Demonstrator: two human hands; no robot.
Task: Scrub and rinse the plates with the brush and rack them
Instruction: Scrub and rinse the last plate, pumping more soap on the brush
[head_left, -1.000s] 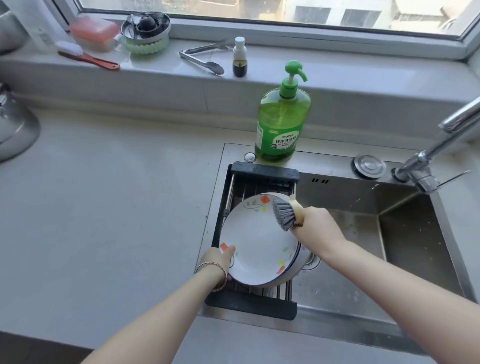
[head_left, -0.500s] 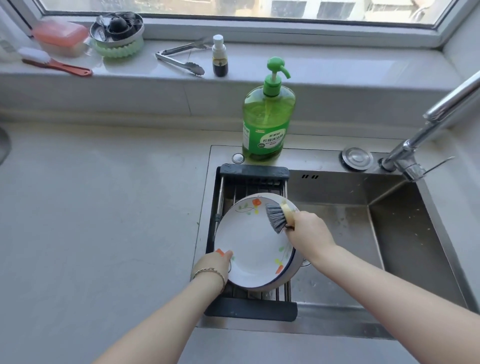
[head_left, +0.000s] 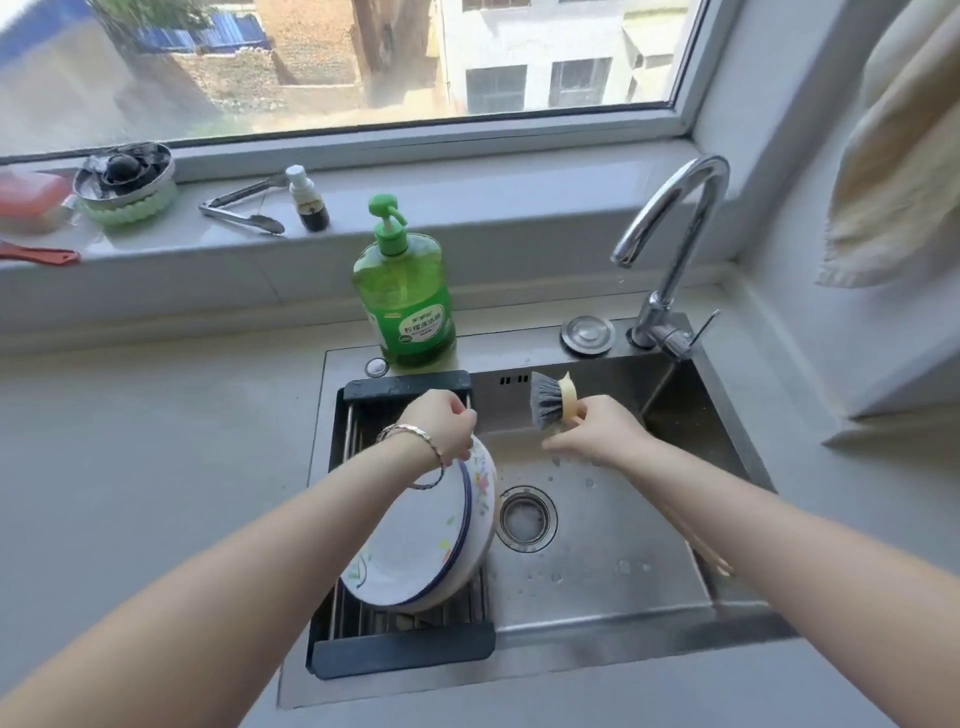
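White plates (head_left: 415, 545) with flower prints and a blue rim lean together on edge in the dark-framed rack (head_left: 400, 649) over the left part of the sink. My left hand (head_left: 439, 426) grips their top rim with curled fingers. My right hand (head_left: 597, 431) holds the brush by its cream handle, off to the right of the plates over the basin. The brush's grey bristles (head_left: 545, 402) point left and touch nothing.
The steel sink basin (head_left: 613, 561) has a drain (head_left: 527, 518) just right of the plates. The faucet (head_left: 670, 218) arches at the back right, with no water running. A green soap bottle (head_left: 402, 296) stands behind the rack. Tongs (head_left: 241, 208) and a small bottle (head_left: 309, 200) lie on the sill.
My left hand went from the plates' lower left rim to their top rim. The brush came off the plate face and moved right over the basin. The view tilted up.
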